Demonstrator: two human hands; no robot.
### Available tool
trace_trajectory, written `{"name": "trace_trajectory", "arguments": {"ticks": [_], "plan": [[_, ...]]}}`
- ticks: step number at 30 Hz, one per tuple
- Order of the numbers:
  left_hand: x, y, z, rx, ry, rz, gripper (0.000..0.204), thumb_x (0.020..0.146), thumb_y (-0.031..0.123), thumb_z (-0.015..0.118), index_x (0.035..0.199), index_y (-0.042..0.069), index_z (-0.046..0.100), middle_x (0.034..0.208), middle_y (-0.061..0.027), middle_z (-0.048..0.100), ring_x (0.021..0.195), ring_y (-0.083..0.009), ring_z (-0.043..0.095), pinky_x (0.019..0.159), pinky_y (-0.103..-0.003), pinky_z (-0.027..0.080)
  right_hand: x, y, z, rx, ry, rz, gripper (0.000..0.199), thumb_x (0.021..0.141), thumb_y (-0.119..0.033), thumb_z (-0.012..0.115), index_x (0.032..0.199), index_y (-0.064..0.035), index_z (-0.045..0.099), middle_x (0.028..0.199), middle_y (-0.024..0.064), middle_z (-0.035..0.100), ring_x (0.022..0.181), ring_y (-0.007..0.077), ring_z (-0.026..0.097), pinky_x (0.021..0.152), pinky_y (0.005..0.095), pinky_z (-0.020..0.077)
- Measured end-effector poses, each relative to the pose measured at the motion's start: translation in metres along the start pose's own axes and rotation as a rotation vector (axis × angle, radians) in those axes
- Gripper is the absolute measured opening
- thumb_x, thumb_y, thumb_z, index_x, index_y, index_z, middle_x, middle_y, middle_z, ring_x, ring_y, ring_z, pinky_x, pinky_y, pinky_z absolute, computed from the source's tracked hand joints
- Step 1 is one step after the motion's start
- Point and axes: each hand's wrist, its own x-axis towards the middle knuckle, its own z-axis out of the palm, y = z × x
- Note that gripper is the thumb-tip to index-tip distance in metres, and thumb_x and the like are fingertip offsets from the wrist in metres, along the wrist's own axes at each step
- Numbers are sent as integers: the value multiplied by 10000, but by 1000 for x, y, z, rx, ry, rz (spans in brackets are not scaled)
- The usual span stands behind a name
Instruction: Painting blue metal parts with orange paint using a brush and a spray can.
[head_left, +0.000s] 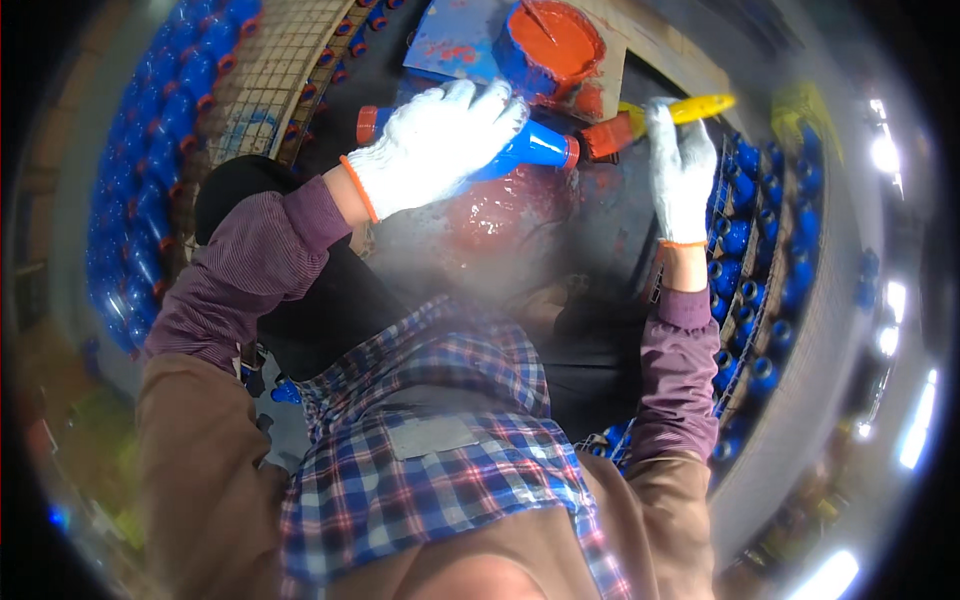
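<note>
My left hand point(435, 145), in a white knit glove, is closed around a blue bottle-shaped piece point(545, 147) with red ends. The piece lies sideways, its narrow red end pointing right. In the other white glove, my right hand point(682, 165) grips the yellow handle of a paintbrush point(702, 107). Red paint coats the brush's bristles, which are at the narrow end of the blue piece; whether they touch it I cannot tell. Just beyond stands a blue-sided paint pot point(560, 45) full of orange-red paint, with a thin stick in it.
Blue pieces with red ends fill a stack point(165, 150) at the left. A wire mesh rack point(265, 80) stands beside it. More blue pieces point(745, 270) with open ends sit in a rack on the right. Wet red paint point(490, 225) smears the surface below my hands.
</note>
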Motion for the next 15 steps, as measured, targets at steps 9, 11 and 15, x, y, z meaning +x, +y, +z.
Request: {"name": "trace_trajectory", "arguments": {"ticks": [9, 11, 15], "plan": [[15, 14, 7, -13, 2, 113, 571, 763, 127, 689, 1297, 13, 524, 1189, -143, 562, 920, -254, 593, 706, -356, 550, 0, -5, 6, -310, -137, -223, 263, 935, -290, 641, 970, -29, 643, 847, 165, 672, 753, 336, 659, 671, 374, 518], [16, 16, 8, -48, 9, 96, 600, 745, 124, 702, 1305, 14, 518, 1187, -137, 557, 936, -258, 593, 715, -357, 552, -12, -10, 4, -308, -113, -275, 229, 926, -261, 657, 977, -38, 646, 845, 159, 670, 743, 333, 657, 671, 370, 519], [18, 18, 7, -103, -71, 23, 656, 715, 172, 743, 1307, 10, 513, 1186, -134, 552, 956, -260, 588, 709, -353, 554, -37, -19, -2, -373, -52, -429, 147, 881, -150, 710, 984, -62, 654, 848, 123, 664, 735, 303, 663, 667, 337, 520]]}}
